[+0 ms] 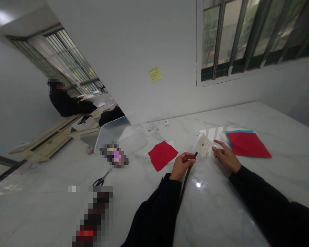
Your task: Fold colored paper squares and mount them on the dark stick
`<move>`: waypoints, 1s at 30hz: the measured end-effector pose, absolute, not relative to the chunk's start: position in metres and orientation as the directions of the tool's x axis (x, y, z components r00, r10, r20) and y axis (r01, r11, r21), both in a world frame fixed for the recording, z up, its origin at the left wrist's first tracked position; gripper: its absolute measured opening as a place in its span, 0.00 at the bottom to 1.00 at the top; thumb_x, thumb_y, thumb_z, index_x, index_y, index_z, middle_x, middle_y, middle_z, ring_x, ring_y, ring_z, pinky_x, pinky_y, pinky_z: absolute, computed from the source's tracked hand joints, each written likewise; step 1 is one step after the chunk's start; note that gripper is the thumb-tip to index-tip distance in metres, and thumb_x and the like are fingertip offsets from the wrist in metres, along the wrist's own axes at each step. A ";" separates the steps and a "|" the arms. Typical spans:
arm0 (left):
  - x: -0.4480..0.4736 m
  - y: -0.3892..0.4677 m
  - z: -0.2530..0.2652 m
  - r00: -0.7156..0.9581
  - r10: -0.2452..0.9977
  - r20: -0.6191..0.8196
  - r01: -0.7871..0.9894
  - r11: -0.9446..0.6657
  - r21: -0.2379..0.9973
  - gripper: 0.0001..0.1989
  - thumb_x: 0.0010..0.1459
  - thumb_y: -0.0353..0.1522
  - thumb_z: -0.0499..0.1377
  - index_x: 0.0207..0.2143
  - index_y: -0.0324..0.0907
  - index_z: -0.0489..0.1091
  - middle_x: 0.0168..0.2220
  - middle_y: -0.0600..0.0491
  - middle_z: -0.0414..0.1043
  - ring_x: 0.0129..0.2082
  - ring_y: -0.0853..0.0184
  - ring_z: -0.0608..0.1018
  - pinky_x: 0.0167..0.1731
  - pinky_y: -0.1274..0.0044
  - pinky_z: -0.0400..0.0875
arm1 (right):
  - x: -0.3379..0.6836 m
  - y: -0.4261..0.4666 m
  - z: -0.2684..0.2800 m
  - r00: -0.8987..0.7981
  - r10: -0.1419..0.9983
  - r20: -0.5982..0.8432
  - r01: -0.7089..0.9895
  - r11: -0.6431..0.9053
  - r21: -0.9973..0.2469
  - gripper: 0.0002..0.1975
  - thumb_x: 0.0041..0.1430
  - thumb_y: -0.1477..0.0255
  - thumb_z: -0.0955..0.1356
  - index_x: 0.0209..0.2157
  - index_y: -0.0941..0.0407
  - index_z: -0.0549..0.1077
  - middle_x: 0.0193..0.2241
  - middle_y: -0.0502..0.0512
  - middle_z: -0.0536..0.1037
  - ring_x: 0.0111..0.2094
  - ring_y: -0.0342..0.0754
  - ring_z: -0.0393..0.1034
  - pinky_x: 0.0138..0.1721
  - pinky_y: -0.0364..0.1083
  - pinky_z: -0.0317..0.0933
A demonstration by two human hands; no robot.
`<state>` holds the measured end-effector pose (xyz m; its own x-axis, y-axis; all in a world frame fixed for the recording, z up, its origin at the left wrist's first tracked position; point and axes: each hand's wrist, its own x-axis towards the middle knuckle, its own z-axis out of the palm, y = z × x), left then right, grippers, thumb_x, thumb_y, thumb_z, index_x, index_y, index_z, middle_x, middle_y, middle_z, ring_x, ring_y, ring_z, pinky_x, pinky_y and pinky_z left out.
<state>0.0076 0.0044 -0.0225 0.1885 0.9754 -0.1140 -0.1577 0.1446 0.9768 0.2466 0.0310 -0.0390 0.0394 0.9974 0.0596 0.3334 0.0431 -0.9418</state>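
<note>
Table point(208, 212): our right hand point(228, 157) is loosely open, apart from our left hand point(182, 166), which pinches a dark strip point(186, 177) near its upper end. White paper shape point(205, 140) lies between them. Risk, we judge: a careless jab from the strip could tear it.

Left hand point(182, 166) grips a thin dark stick point(186, 178) near its upper end. Right hand point(226, 157), fingers spread, is beside a white pinwheel-shaped piece point(202, 148). One red sheet point(163, 156) and scissors point(102, 178) lie farther left.
</note>
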 end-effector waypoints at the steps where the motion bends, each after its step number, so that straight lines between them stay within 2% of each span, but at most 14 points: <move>1: 0.008 0.004 -0.022 0.196 0.974 -0.114 -0.155 0.145 0.977 0.17 0.45 0.36 0.71 0.37 0.39 0.75 0.35 0.51 0.77 0.32 0.70 0.75 0.37 0.76 0.66 | 0.246 0.031 -0.039 0.050 0.996 0.077 0.325 0.057 -0.944 0.40 0.58 0.48 0.65 0.64 0.57 0.59 0.22 0.49 0.73 0.23 0.47 0.67 0.26 0.45 0.62; 3: 0.008 0.004 -0.020 0.222 0.968 -0.115 -0.142 0.149 0.979 0.17 0.44 0.35 0.71 0.37 0.38 0.75 0.35 0.50 0.77 0.34 0.68 0.76 0.39 0.76 0.66 | 0.246 0.030 -0.036 0.063 0.991 0.121 0.310 0.096 -0.946 0.42 0.58 0.49 0.65 0.67 0.56 0.52 0.24 0.49 0.73 0.24 0.47 0.68 0.26 0.45 0.63; 5: 0.008 0.003 -0.018 0.252 0.960 -0.119 -0.118 0.153 0.981 0.17 0.44 0.35 0.72 0.36 0.38 0.75 0.35 0.50 0.77 0.34 0.67 0.76 0.39 0.75 0.67 | 0.248 0.030 -0.033 0.058 0.986 0.158 0.316 0.132 -0.940 0.42 0.59 0.50 0.65 0.68 0.54 0.50 0.26 0.50 0.73 0.25 0.47 0.69 0.26 0.45 0.64; 8: 0.009 0.002 -0.017 0.273 0.954 -0.124 -0.088 0.153 0.984 0.17 0.44 0.35 0.72 0.36 0.38 0.75 0.35 0.50 0.77 0.33 0.67 0.76 0.38 0.75 0.66 | 0.252 0.032 -0.031 0.018 0.986 0.165 0.411 0.143 -0.900 0.34 0.60 0.51 0.64 0.63 0.53 0.61 0.29 0.52 0.75 0.24 0.47 0.69 0.26 0.45 0.63; 11: 0.009 0.002 -0.018 0.270 0.955 -0.122 -0.086 0.150 0.985 0.17 0.44 0.34 0.71 0.36 0.38 0.75 0.34 0.50 0.77 0.33 0.68 0.76 0.38 0.75 0.66 | 0.255 0.034 -0.034 0.004 0.990 0.140 0.535 0.116 -0.837 0.27 0.61 0.52 0.63 0.53 0.55 0.73 0.28 0.53 0.77 0.23 0.47 0.69 0.26 0.46 0.61; 14: 0.009 0.003 -0.018 0.259 0.958 -0.121 -0.108 0.153 0.982 0.17 0.44 0.34 0.72 0.36 0.38 0.75 0.34 0.50 0.77 0.33 0.68 0.76 0.38 0.75 0.66 | 0.255 0.035 -0.040 -0.009 0.992 0.124 0.584 0.106 -0.805 0.25 0.61 0.52 0.63 0.44 0.57 0.78 0.26 0.54 0.77 0.24 0.48 0.70 0.27 0.46 0.61; 16: 0.009 0.003 -0.019 0.254 0.960 -0.120 -0.118 0.154 0.981 0.17 0.43 0.34 0.72 0.36 0.38 0.75 0.34 0.50 0.76 0.33 0.68 0.76 0.38 0.75 0.66 | 0.255 0.035 -0.041 -0.014 0.994 0.113 0.577 0.100 -0.811 0.26 0.60 0.51 0.63 0.46 0.57 0.77 0.25 0.54 0.77 0.24 0.49 0.70 0.27 0.46 0.60; 19: 0.009 0.002 -0.019 0.244 0.962 -0.123 -0.128 0.157 0.979 0.17 0.43 0.34 0.72 0.35 0.38 0.75 0.34 0.50 0.77 0.33 0.67 0.76 0.39 0.74 0.67 | 0.253 0.033 -0.037 0.049 0.994 0.099 0.521 0.059 -0.852 0.34 0.59 0.50 0.64 0.59 0.58 0.67 0.25 0.52 0.78 0.23 0.48 0.69 0.27 0.45 0.60; 20: 0.009 0.002 -0.019 0.240 0.963 -0.123 -0.133 0.158 0.978 0.17 0.43 0.34 0.72 0.35 0.38 0.75 0.34 0.50 0.77 0.33 0.67 0.76 0.39 0.74 0.67 | 0.253 0.033 -0.035 0.050 0.996 0.073 0.499 0.038 -0.866 0.36 0.59 0.49 0.63 0.60 0.59 0.66 0.25 0.53 0.78 0.23 0.47 0.69 0.27 0.45 0.60; 21: 0.009 0.003 -0.019 0.237 0.964 -0.121 -0.138 0.157 0.978 0.17 0.43 0.34 0.72 0.36 0.38 0.75 0.34 0.50 0.77 0.33 0.67 0.76 0.39 0.75 0.67 | 0.252 0.032 -0.033 0.013 1.000 0.024 0.481 0.015 -0.877 0.35 0.59 0.48 0.62 0.57 0.60 0.69 0.24 0.53 0.78 0.22 0.47 0.68 0.27 0.45 0.60; 23: 0.009 0.003 -0.020 0.230 0.966 -0.116 -0.152 0.154 0.976 0.16 0.44 0.34 0.72 0.36 0.38 0.75 0.34 0.50 0.77 0.34 0.68 0.76 0.39 0.75 0.67 | 0.251 0.030 -0.028 -0.133 0.985 -0.108 0.477 -0.032 -0.878 0.34 0.61 0.45 0.58 0.40 0.61 0.79 0.19 0.54 0.76 0.20 0.47 0.67 0.28 0.46 0.60; 25: 0.008 0.004 -0.021 0.218 0.969 -0.112 -0.171 0.151 0.974 0.16 0.44 0.33 0.72 0.36 0.38 0.75 0.34 0.50 0.77 0.34 0.68 0.76 0.38 0.76 0.66 | 0.250 0.029 -0.026 -0.231 0.954 -0.193 0.519 -0.047 -0.853 0.37 0.62 0.44 0.55 0.24 0.59 0.78 0.15 0.54 0.73 0.19 0.46 0.67 0.29 0.46 0.59; 27: 0.008 0.005 -0.021 0.207 0.972 -0.114 -0.200 0.156 0.967 0.17 0.43 0.33 0.72 0.36 0.38 0.76 0.34 0.50 0.77 0.34 0.68 0.75 0.36 0.77 0.66 | 0.249 0.027 -0.024 -0.217 0.960 -0.175 0.569 -0.021 -0.822 0.36 0.61 0.44 0.56 0.19 0.57 0.75 0.15 0.54 0.72 0.20 0.46 0.67 0.29 0.45 0.58; 30: 0.008 0.004 -0.018 0.164 0.975 -0.150 -0.316 0.196 0.928 0.19 0.43 0.33 0.72 0.40 0.39 0.76 0.35 0.50 0.76 0.31 0.72 0.74 0.32 0.79 0.64 | 0.247 0.027 -0.024 -0.202 0.976 -0.084 0.595 0.054 -0.802 0.32 0.61 0.46 0.58 0.22 0.57 0.74 0.17 0.52 0.72 0.22 0.46 0.67 0.28 0.45 0.55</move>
<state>0.0078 0.0044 -0.0181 0.1637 0.9751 -0.1497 -0.3158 0.1955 0.9285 0.2475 0.0267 -0.0242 -0.2015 0.9759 -0.0836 0.5955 0.0543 -0.8015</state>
